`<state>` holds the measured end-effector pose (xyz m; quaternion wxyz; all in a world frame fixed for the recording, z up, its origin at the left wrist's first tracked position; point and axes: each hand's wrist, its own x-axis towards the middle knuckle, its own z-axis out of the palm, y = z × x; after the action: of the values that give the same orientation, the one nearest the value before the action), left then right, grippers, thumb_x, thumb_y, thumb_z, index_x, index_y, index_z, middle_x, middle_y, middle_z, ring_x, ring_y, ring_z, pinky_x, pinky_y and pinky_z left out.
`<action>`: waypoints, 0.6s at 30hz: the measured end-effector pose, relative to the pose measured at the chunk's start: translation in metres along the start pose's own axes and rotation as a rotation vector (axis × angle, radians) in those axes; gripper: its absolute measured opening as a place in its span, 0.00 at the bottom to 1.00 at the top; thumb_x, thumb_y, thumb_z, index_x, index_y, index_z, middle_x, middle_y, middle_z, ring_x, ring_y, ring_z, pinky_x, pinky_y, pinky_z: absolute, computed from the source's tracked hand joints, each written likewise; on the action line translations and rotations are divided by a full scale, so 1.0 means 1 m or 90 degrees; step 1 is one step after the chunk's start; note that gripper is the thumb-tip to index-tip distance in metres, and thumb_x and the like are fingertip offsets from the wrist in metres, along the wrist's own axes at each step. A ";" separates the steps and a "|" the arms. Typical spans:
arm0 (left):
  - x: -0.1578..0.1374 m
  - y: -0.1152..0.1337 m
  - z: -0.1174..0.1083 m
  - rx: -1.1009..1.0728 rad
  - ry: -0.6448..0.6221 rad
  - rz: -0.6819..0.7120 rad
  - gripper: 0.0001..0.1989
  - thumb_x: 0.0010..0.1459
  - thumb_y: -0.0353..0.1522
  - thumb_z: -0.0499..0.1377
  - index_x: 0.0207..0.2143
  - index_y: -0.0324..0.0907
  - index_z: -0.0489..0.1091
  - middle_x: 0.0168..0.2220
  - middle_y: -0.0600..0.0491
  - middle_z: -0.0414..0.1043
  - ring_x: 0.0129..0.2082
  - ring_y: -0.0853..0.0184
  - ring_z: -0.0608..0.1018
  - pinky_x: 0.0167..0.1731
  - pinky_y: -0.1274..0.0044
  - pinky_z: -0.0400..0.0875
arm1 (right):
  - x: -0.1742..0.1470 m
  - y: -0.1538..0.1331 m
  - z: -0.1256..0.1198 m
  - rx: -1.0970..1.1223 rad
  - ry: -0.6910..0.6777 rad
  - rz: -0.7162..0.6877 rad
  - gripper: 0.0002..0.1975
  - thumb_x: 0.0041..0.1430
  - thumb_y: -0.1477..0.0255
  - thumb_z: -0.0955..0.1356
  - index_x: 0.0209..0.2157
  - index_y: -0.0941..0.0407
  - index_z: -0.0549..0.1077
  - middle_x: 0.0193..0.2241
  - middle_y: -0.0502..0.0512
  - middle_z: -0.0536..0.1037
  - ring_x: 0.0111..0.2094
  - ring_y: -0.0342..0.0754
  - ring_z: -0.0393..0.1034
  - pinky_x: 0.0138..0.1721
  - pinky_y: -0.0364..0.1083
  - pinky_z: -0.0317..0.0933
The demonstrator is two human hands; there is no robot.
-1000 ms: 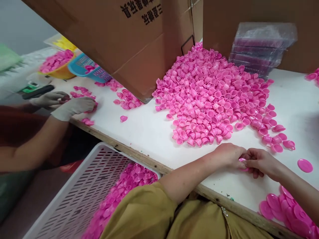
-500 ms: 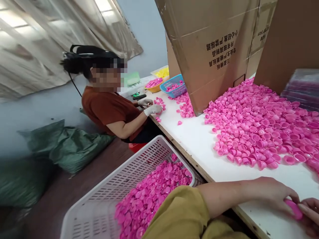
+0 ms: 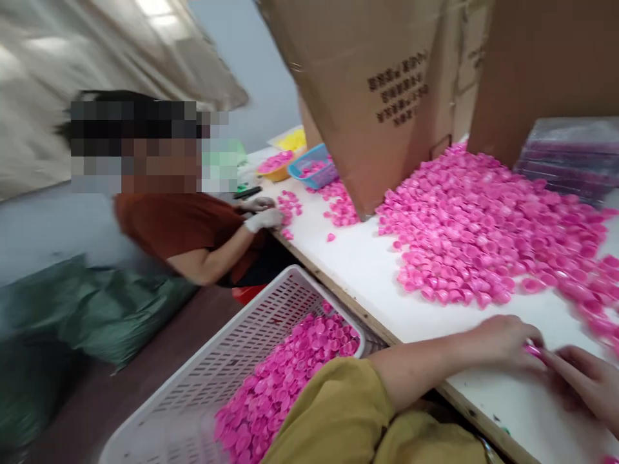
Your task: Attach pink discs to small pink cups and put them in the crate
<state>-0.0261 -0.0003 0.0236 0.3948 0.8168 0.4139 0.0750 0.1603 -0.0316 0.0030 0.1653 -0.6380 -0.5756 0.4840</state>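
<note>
Above the white tabletop at the lower right, my left hand (image 3: 505,341) is closed on a small pink plastic piece (image 3: 533,350). Only a bright edge of it shows between the fingers. My right hand (image 3: 583,380) meets it from the other side, with fingertips at the same piece; some of its fingers are blurred and partly hidden. Beyond both hands a large heap of small pink plastic cups (image 3: 483,225) covers the table. Beside my left arm stands a white slotted basket (image 3: 193,361) holding many small pink pieces (image 3: 290,367).
A co-worker in white gloves (image 3: 264,219) sits at the table's far left, handling pink pieces. Upright cardboard (image 3: 358,84) divides the tabletop. Behind it are a blue basket (image 3: 312,169), an orange bowl (image 3: 275,169) and plastic-wrapped packs (image 3: 570,154). Green sacks (image 3: 120,322) lie on the floor.
The view has turned slightly right, so most things sit further left. My hands stay together at the pink piece, which now shows less between the fingers.
</note>
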 end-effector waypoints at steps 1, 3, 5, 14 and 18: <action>0.000 -0.001 0.001 -0.016 0.016 -0.017 0.21 0.54 0.44 0.61 0.45 0.40 0.70 0.39 0.49 0.75 0.39 0.62 0.76 0.35 0.76 0.67 | 0.000 -0.009 -0.001 -0.015 -0.011 0.019 0.20 0.51 0.50 0.66 0.22 0.53 0.67 0.12 0.51 0.69 0.13 0.46 0.65 0.13 0.42 0.55; 0.000 0.000 0.000 -0.034 0.042 -0.067 0.21 0.51 0.44 0.63 0.43 0.40 0.69 0.36 0.50 0.75 0.35 0.63 0.75 0.30 0.77 0.64 | 0.002 -0.025 -0.003 -0.044 -0.038 0.031 0.17 0.52 0.56 0.68 0.22 0.54 0.65 0.11 0.49 0.68 0.11 0.43 0.63 0.13 0.41 0.55; 0.004 -0.002 -0.005 -0.032 0.041 -0.096 0.18 0.50 0.42 0.62 0.39 0.40 0.69 0.33 0.52 0.74 0.33 0.63 0.75 0.27 0.78 0.62 | 0.010 -0.038 -0.006 -0.029 -0.046 0.038 0.15 0.52 0.61 0.70 0.22 0.54 0.64 0.12 0.47 0.69 0.11 0.42 0.63 0.12 0.39 0.54; 0.009 0.010 -0.022 -0.056 -0.001 -0.094 0.09 0.49 0.38 0.58 0.31 0.43 0.68 0.24 0.59 0.66 0.26 0.68 0.70 0.25 0.79 0.58 | 0.011 -0.042 -0.027 0.042 -0.013 0.021 0.10 0.55 0.71 0.71 0.26 0.55 0.64 0.16 0.44 0.70 0.14 0.40 0.64 0.16 0.39 0.57; -0.068 -0.006 -0.065 -0.035 -0.017 -0.105 0.13 0.54 0.44 0.55 0.31 0.43 0.70 0.28 0.55 0.72 0.29 0.66 0.73 0.29 0.78 0.65 | -0.001 -0.015 -0.078 -0.144 0.322 -0.051 0.04 0.59 0.71 0.67 0.31 0.55 0.69 0.26 0.50 0.74 0.27 0.44 0.70 0.29 0.43 0.63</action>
<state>-0.1024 -0.0103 0.0773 0.4274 0.7696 0.4724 0.0429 0.2151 -0.0017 0.0519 0.2506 -0.7298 -0.5912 0.2348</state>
